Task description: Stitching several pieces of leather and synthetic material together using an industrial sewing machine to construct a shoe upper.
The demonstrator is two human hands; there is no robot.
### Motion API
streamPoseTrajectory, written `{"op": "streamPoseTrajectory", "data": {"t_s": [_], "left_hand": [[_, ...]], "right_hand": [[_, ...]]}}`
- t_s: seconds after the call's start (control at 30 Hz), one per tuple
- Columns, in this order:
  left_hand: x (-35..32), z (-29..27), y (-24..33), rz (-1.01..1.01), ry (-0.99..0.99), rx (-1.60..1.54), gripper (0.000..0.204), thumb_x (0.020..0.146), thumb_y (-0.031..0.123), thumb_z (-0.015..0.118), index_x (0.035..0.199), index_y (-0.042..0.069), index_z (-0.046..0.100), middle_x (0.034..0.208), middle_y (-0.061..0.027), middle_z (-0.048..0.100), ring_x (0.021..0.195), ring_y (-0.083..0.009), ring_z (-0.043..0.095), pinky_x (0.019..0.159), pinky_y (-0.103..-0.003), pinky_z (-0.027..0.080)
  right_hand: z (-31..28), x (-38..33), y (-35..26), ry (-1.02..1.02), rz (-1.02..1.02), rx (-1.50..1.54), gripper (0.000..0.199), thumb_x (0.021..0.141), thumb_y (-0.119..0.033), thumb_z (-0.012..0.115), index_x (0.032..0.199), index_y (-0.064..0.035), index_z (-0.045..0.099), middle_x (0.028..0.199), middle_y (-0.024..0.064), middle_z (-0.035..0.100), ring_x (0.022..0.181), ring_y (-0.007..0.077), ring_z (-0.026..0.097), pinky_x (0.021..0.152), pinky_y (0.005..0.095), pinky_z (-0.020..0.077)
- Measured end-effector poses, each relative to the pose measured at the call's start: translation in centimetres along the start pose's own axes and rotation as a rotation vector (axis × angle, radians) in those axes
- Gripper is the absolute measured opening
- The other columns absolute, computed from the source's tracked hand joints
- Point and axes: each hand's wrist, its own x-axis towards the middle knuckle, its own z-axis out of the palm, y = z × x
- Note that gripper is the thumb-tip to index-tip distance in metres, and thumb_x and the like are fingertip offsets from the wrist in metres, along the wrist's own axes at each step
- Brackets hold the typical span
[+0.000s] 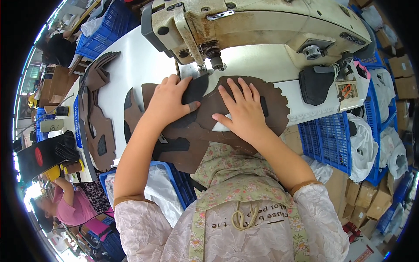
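Note:
A large brown leather-like sheet with cut-outs and a notched right edge lies under the sewing machine's head. My left hand rests on the left part of the brown material, fingers toward the presser foot and thumb apart. Between its fingers and thumb shows a black patch, reaching close to the foot. Flat on the sheet to the right, my right hand has its fingers spread, holding nothing. Whether the patch is stitched down cannot be made out.
More brown pieces with black patches are piled at the table's left. A stack of black pieces lies on the right, near small orange-handled snips. Blue crates with white bags stand around the table. Another person sits at left.

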Motion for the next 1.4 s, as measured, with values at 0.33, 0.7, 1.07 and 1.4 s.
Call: {"op": "streamPoseTrajectory", "data": {"t_s": [0.33,0.7,1.07,1.4], "left_hand": [[-0.1,-1.1,-0.8,-0.016,0.031,0.007,0.069,0.071,0.031,0.076,0.132,0.007,0.055,0.112,-0.0139,0.055,0.11,-0.0329,0.051,0.098,-0.043,0.038],[0.3,0.2,0.6,0.225,0.072,-0.019,0.055,0.073,0.015,0.07,0.126,0.006,0.057,0.129,-0.0131,0.053,0.125,-0.033,0.047,0.11,-0.047,0.032],[-0.3,1.6,-0.1,0.244,0.0,-0.138,0.053,0.082,0.003,0.062,0.134,0.004,0.054,0.144,-0.0127,0.046,0.136,-0.0329,0.039,0.114,-0.043,0.031],[-0.5,2.0,-0.7,0.268,0.038,-0.224,0.051,0.08,0.002,0.063,0.13,0.003,0.056,0.142,-0.0144,0.048,0.134,-0.0352,0.04,0.112,-0.044,0.034]], "right_hand": [[0.0,0.0,0.0,-0.006,0.005,-0.004,0.07,0.081,-0.05,0.067,0.132,-0.0053,0.054,0.14,0.0194,0.047,0.131,0.0391,0.039,0.109,0.0566,0.0271],[-0.1,0.0,0.0,-0.005,0.006,0.001,0.068,0.081,-0.049,0.068,0.131,-0.005,0.056,0.14,0.019,0.047,0.131,0.0389,0.04,0.109,0.0558,0.027],[-0.1,0.2,-0.1,-0.03,-0.015,0.055,0.068,0.081,-0.049,0.068,0.131,-0.0058,0.056,0.141,0.0167,0.048,0.132,0.0374,0.04,0.109,0.0553,0.0277],[-0.2,0.4,0.1,-0.035,-0.029,0.054,0.068,0.079,-0.049,0.069,0.131,-0.0065,0.056,0.14,0.0164,0.049,0.132,0.0371,0.041,0.108,0.0557,0.0292]]}}
